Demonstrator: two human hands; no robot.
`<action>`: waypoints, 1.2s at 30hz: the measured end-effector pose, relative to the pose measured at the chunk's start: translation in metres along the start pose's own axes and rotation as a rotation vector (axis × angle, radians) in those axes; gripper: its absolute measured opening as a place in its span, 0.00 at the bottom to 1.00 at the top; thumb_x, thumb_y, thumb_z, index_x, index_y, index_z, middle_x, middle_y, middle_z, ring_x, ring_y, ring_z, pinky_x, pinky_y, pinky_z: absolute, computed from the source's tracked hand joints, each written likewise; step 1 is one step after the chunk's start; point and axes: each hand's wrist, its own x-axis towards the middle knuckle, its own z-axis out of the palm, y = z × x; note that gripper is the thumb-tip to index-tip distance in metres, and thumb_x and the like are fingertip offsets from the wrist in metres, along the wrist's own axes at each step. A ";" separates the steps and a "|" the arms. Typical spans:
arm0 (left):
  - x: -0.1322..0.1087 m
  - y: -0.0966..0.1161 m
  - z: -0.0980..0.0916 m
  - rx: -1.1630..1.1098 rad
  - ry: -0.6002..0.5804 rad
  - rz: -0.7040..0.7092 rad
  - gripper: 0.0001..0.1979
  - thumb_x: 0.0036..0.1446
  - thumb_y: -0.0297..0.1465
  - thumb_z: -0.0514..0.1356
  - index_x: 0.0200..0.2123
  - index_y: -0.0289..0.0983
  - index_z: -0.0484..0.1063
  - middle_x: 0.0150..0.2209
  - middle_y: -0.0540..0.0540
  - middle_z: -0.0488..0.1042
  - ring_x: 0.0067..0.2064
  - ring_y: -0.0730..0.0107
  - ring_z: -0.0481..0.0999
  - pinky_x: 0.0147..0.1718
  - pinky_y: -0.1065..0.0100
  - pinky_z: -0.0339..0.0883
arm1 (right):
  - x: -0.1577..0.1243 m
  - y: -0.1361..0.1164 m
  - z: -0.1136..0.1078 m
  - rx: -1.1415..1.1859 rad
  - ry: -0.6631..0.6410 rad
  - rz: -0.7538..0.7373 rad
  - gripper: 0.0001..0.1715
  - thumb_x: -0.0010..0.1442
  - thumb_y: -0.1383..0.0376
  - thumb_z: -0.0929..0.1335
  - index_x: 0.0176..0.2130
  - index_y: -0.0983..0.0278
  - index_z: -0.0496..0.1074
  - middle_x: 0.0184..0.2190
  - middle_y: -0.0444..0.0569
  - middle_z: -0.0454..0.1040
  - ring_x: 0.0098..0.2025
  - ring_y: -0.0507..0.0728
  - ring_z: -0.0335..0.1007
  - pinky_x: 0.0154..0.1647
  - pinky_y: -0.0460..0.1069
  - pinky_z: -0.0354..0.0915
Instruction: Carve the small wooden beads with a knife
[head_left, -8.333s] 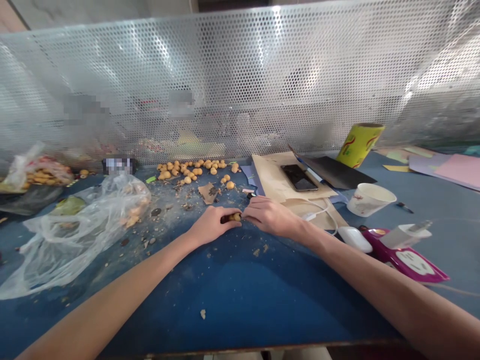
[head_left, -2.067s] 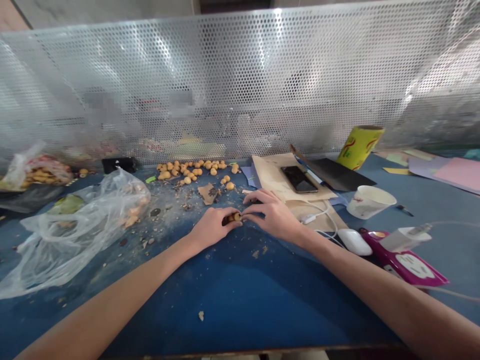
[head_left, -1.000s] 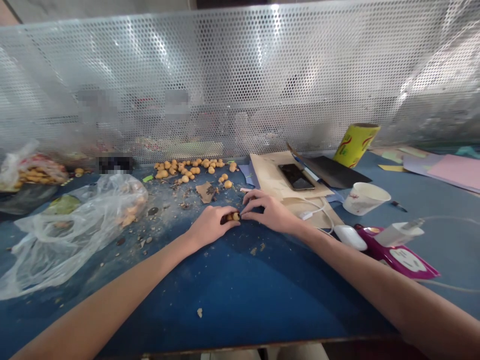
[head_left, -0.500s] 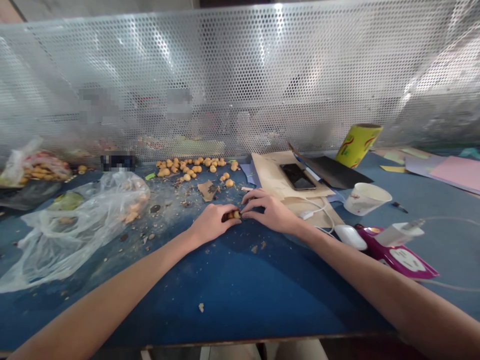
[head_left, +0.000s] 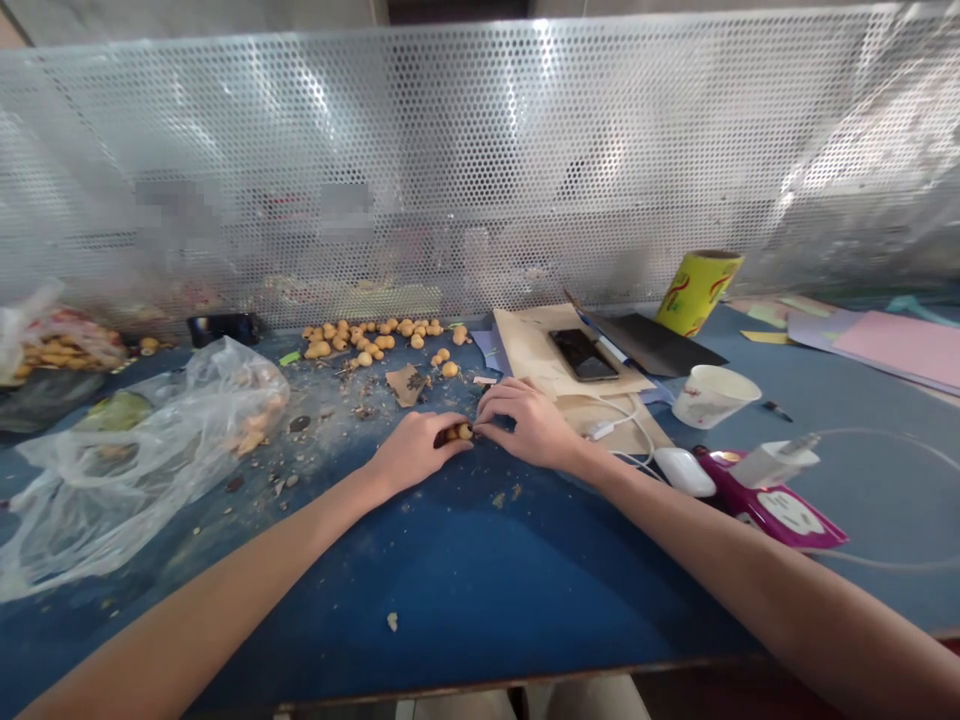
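My left hand (head_left: 411, 452) rests on the blue table (head_left: 480, 590) with its fingers curled round a small yellow-brown nut (head_left: 460, 432). My right hand (head_left: 525, 425) meets it from the right, thumb and forefinger pinched at the nut's end, the other fingers bent over it. Whether those fingers hold a tool is hidden. Behind the hands lies a scatter of several similar yellow nuts (head_left: 375, 340) with shell crumbs and a torn brown scrap (head_left: 409, 383).
A crumpled clear plastic bag (head_left: 135, 440) lies left, another bag of nuts (head_left: 52, 340) far left. Right of the hands: brown paper with a phone (head_left: 583, 354), white cup (head_left: 709, 395), white mouse (head_left: 682, 470), purple pack (head_left: 780, 505), yellow roll (head_left: 697, 290). A perforated metal screen (head_left: 480, 160) closes the back.
Both hands stay together on the nut. The right hand's fingers, spread two seconds ago, have curled in over it. The view has shifted slightly.
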 end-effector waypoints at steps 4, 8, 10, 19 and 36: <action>0.000 0.002 -0.001 0.001 -0.008 -0.009 0.15 0.61 0.39 0.60 0.48 0.41 0.75 0.35 0.48 0.79 0.33 0.66 0.76 0.35 0.67 0.69 | 0.000 -0.002 0.001 -0.082 0.027 -0.067 0.08 0.64 0.65 0.66 0.35 0.61 0.75 0.38 0.48 0.77 0.43 0.57 0.70 0.49 0.55 0.57; 0.000 0.002 -0.002 -0.022 -0.007 -0.025 0.15 0.61 0.39 0.60 0.49 0.41 0.75 0.36 0.49 0.80 0.32 0.67 0.76 0.35 0.68 0.68 | -0.001 0.000 0.000 -0.106 0.020 -0.108 0.07 0.64 0.66 0.66 0.36 0.61 0.74 0.38 0.47 0.77 0.43 0.57 0.69 0.50 0.55 0.55; 0.001 0.002 -0.001 -0.020 -0.010 -0.027 0.15 0.61 0.40 0.60 0.49 0.41 0.75 0.35 0.49 0.80 0.31 0.68 0.76 0.34 0.68 0.68 | -0.001 0.000 0.001 -0.114 0.021 -0.103 0.07 0.64 0.66 0.66 0.35 0.61 0.74 0.37 0.47 0.76 0.42 0.57 0.69 0.50 0.55 0.55; 0.000 0.001 -0.001 -0.002 -0.002 -0.025 0.15 0.60 0.40 0.61 0.48 0.42 0.76 0.34 0.49 0.80 0.31 0.67 0.75 0.35 0.66 0.68 | -0.001 -0.002 0.000 -0.132 0.025 -0.116 0.08 0.64 0.66 0.64 0.34 0.61 0.73 0.35 0.48 0.75 0.41 0.57 0.69 0.49 0.55 0.55; 0.001 0.000 -0.002 0.019 -0.014 -0.029 0.17 0.60 0.41 0.60 0.49 0.41 0.75 0.35 0.47 0.79 0.33 0.66 0.76 0.36 0.66 0.70 | 0.001 -0.002 -0.001 -0.103 0.011 -0.062 0.07 0.62 0.67 0.65 0.32 0.62 0.72 0.33 0.48 0.74 0.41 0.57 0.67 0.47 0.54 0.55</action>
